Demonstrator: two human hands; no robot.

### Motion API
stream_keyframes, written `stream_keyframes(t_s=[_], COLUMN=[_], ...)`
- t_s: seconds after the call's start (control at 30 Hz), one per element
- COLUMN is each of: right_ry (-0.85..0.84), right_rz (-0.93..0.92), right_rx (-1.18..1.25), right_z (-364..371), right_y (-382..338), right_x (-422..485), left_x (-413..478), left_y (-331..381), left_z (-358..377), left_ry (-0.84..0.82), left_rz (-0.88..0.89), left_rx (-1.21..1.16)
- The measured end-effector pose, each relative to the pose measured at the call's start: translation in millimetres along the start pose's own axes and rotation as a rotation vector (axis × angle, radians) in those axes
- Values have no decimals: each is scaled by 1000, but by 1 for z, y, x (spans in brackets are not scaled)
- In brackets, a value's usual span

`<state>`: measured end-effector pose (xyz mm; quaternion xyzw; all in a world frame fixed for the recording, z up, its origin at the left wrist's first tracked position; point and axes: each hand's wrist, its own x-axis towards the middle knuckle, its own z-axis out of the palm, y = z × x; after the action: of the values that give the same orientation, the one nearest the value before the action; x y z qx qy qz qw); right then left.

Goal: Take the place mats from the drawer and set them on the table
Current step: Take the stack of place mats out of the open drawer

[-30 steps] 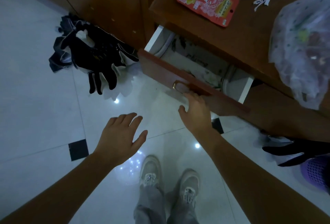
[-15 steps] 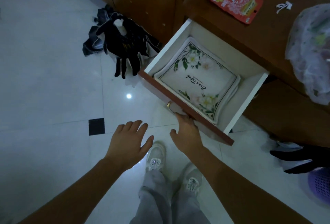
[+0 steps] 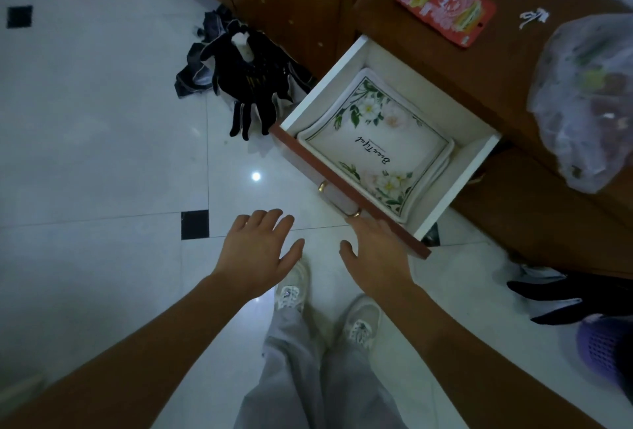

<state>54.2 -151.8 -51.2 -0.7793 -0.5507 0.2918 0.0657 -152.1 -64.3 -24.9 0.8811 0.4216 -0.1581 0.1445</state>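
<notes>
The drawer [image 3: 478, 168] stands pulled out of the brown wooden cabinet, its white inside in full view. In it lies a stack of white place mats [image 3: 376, 148] with green leaf and flower corners and black script in the middle. My right hand [image 3: 375, 250] lies against the drawer's red-brown front, just past the gold handle [image 3: 339, 199], with fingers stretched out and the tips partly hidden by the front's edge. My left hand [image 3: 257, 250] hovers over the floor with spread fingers and holds nothing.
The brown cabinet top [image 3: 513, 62] carries a red snack packet [image 3: 445, 5] and a filled clear plastic bag [image 3: 585, 96]. Dark clothes [image 3: 246, 76] lie on the white tiles left of the drawer. A black glove [image 3: 568, 298] and purple basket [image 3: 606, 343] sit lower right.
The drawer has slid from nearly closed to wide open, uncovering the place mats. My right hand has come off the handle and my left hand has stayed hovering.
</notes>
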Motion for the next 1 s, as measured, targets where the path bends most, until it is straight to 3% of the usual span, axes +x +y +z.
stream_keyframes(t_s=[0.1, 0.37, 0.63, 1.0], right_ry=[139, 283, 193, -40], right_rz=[-29, 19, -27, -286], right_rx=[55, 104, 79, 73], right_z=[-41, -136, -148, -126], right_y=[13, 51, 37, -52], right_x=[-23, -51, -8, 130], left_x=[6, 32, 48, 63], left_y=[21, 78, 60, -17], left_z=[-31, -104, -106, -88], left_ry=[36, 143, 128, 84], left_rz=[32, 165, 108, -249], left_rx=[9, 9, -51, -169])
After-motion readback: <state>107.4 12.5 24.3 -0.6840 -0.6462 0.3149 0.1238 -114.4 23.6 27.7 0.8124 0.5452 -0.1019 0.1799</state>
